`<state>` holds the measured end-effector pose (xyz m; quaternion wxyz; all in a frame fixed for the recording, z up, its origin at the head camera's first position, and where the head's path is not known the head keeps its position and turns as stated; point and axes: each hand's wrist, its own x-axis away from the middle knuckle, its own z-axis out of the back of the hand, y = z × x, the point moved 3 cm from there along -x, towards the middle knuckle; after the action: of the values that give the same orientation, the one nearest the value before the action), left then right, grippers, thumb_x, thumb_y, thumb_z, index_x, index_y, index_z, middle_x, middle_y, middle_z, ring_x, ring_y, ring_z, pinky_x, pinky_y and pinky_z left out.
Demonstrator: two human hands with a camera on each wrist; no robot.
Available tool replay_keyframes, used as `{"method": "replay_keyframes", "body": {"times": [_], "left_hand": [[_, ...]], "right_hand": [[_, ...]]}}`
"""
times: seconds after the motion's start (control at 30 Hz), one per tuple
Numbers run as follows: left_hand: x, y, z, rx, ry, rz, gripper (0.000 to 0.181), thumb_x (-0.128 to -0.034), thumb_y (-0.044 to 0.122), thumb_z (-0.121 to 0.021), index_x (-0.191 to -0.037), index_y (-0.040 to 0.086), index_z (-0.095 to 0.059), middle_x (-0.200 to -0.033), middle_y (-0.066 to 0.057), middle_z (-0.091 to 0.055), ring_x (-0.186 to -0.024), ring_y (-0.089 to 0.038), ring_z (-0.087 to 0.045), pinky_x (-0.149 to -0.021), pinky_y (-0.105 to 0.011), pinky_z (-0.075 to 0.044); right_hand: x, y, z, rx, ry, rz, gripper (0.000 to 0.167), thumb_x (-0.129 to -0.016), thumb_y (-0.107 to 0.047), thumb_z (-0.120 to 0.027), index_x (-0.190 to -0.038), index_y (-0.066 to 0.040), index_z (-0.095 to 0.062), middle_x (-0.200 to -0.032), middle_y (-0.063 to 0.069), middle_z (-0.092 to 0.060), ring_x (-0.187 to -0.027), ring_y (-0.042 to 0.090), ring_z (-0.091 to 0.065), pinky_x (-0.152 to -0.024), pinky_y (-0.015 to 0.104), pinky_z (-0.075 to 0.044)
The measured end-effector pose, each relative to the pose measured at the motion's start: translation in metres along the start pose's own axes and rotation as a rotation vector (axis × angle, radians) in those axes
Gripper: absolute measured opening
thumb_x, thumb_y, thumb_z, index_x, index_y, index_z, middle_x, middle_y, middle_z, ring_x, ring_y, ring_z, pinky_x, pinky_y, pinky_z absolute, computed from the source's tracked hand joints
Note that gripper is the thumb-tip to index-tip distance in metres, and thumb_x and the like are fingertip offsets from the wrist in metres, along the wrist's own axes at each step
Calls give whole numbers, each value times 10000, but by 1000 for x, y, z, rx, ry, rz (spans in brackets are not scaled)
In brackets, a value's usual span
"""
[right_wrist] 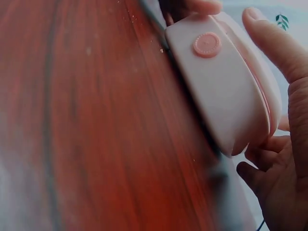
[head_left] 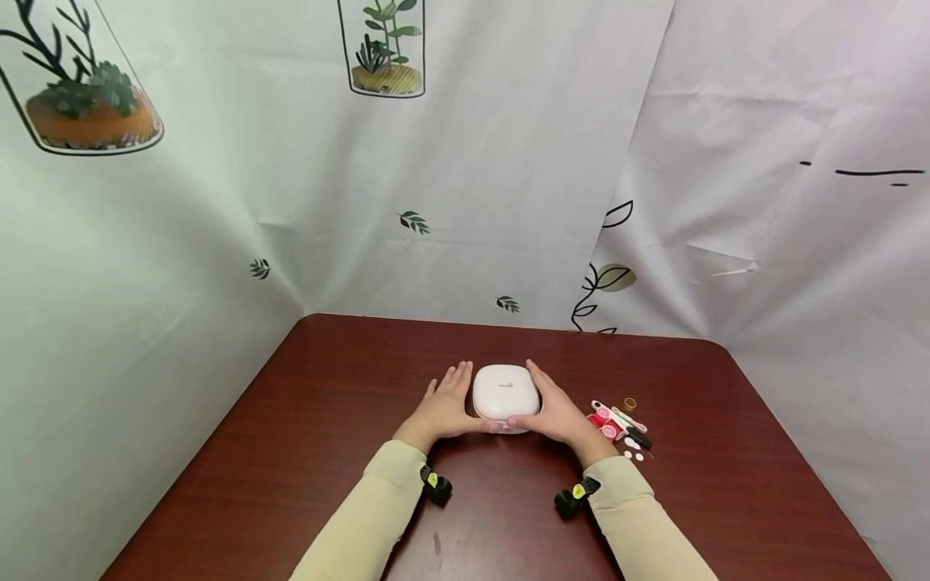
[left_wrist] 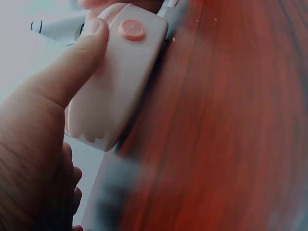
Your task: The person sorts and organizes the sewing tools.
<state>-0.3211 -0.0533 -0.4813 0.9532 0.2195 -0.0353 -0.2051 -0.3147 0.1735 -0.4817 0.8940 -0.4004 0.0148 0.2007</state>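
Observation:
A white rounded case (head_left: pixel 506 393) with small lettering on its lid rests on the dark red-brown table (head_left: pixel 349 379). Its front carries a round pink button (left_wrist: pixel 132 30), and a thin seam below the lid (right_wrist: pixel 257 72) shows from the right. My left hand (head_left: pixel 448 407) holds the case's left side, fingers pointing away along it and thumb at the front edge near the button. On the other side my right hand (head_left: pixel 558 411) holds it likewise, its thumb near the front edge and fingers beside the case. The far side of the case is hidden.
To the right of my right hand lie pink and red thread spools (head_left: pixel 609 432), a black-handled tool (head_left: pixel 639 438), several white buttons (head_left: pixel 634 453) and a gold-coloured ring (head_left: pixel 630 403). Patterned white cloth (head_left: pixel 472 202) hangs behind the table and along its sides.

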Motion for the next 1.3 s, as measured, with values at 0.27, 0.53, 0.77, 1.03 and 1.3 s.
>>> {"method": "replay_keyframes", "body": {"times": [0.27,0.53,0.77,1.03,1.3], "left_hand": [[-5,-2,-12,23,13,6,1303,-702,817,-687,-1629,86,-134,-1683,-103,-158,-1549,-315,-106,-1202,-617,-71],[-4,0,-18,44,61,15,1356,-666,824,-716,-1626,70,-126,-1686,-100,-144,-1553,-315,-73,-1214,-591,-43],[-3,4,-22,65,61,15,1384,-641,814,-743,-1626,66,-123,-1688,-103,-125,-1554,-316,-57,-1223,-562,-38],[-3,1,-23,47,77,38,1383,-621,804,-767,-1630,94,-141,-1689,-82,-133,-1556,-304,-56,-1226,-549,-49],[-5,-2,-23,26,69,44,1395,-615,828,-749,-1633,108,-125,-1691,-89,-118,-1555,-316,-40,-1225,-554,-46]], "right_hand": [[1,2,-7,-53,27,-34,1235,-685,-423,-927,-1598,-7,-208,-1624,231,-257,-1460,415,-307,-1149,613,-283],[4,1,-8,-31,86,-76,1222,-642,-443,-946,-1584,-31,-285,-1580,240,-346,-1414,411,-389,-1125,603,-333],[9,2,-8,11,129,-94,1195,-622,-490,-946,-1563,-49,-355,-1554,203,-410,-1389,383,-436,-1112,583,-365],[4,3,-10,52,152,-75,1182,-613,-532,-939,-1547,-59,-391,-1530,191,-451,-1350,370,-485,-1079,568,-409],[1,3,-10,55,162,-80,1168,-604,-515,-947,-1537,-63,-409,-1509,195,-473,-1331,371,-502,-1072,572,-415]]}}
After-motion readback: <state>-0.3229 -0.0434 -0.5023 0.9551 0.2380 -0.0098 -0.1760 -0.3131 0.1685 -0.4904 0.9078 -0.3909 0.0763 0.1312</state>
